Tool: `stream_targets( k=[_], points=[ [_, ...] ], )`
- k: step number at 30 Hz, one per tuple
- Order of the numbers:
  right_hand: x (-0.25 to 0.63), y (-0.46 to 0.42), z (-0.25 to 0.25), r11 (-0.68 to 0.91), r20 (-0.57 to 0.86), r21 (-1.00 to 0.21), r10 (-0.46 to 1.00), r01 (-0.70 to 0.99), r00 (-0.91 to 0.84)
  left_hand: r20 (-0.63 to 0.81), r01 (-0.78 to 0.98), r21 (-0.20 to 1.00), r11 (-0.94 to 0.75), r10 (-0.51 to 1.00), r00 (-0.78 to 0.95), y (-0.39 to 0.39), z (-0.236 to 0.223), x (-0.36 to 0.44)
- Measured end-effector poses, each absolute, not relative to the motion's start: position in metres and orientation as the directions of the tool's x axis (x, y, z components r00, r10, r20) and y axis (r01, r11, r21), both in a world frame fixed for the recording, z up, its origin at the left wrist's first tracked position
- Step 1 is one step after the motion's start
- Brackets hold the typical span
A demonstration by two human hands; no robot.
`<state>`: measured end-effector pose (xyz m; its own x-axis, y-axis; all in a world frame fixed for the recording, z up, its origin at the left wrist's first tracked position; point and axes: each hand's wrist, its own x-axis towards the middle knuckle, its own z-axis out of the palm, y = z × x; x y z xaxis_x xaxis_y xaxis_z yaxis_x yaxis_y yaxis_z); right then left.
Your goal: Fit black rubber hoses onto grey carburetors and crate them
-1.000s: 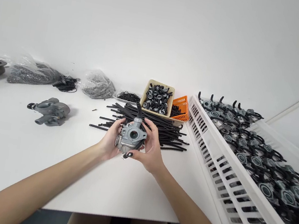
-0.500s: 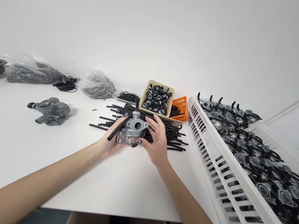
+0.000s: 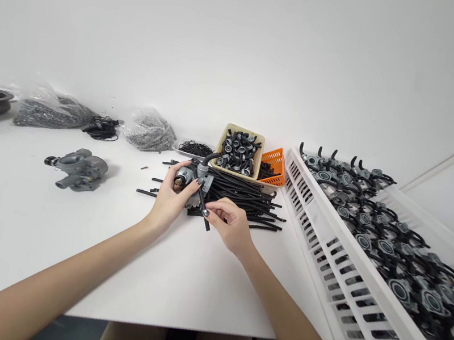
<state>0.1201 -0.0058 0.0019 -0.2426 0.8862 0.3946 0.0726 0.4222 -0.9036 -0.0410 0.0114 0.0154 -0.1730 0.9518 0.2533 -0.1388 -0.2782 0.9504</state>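
Note:
A grey metal carburetor (image 3: 208,183) is held up in front of me, with my left hand (image 3: 174,193) wrapped round its left side. From its top a black cap with a bent neck (image 3: 211,158) sticks out to the right. A black rubber hose (image 3: 206,224) slants down across the front of the body, and the left thumb lies near its upper part. My right hand (image 3: 229,223) pinches the lower part of this hose between thumb and fingers. Beneath and behind the hands lies a pile of black hoses (image 3: 244,193). Part of the carburetor is hidden by the left fingers.
Another carburetor (image 3: 80,170) lies on the white table at left. Behind stand plastic bags of small parts (image 3: 149,130), a cream basket of black caps (image 3: 223,135) and an orange basket (image 3: 280,164). A white crate (image 3: 351,258) filled with carburetors runs along the right.
The carburetor has been turned, so its flange opening no longer faces me and the hose now crosses its front. My right hand has moved from the body to the hose's lower part.

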Motion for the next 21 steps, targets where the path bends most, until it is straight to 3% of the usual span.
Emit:
stream_targets(
  k=[7,14,21],
  points=[
    [0.1206,-0.0031,-0.0025,0.492,0.459,-0.864,0.858,0.111,-0.228,0.313,-0.013,0.947,-0.321,0.931,-0.19,0.0116,0.0144,-0.0417],
    [0.1168,-0.0053,-0.0047,0.526,0.513,-0.849,0.843,0.046,-0.161,0.236,-0.125,0.959,-0.255,0.96,-0.151,0.0097,0.0154,-0.04],
    [0.1163,-0.0067,-0.0056,0.608,0.594,-0.785,0.793,0.12,-0.133,0.196,-0.143,0.967,-0.213,0.973,-0.123,0.0094,0.0153,-0.0402]
  ],
)
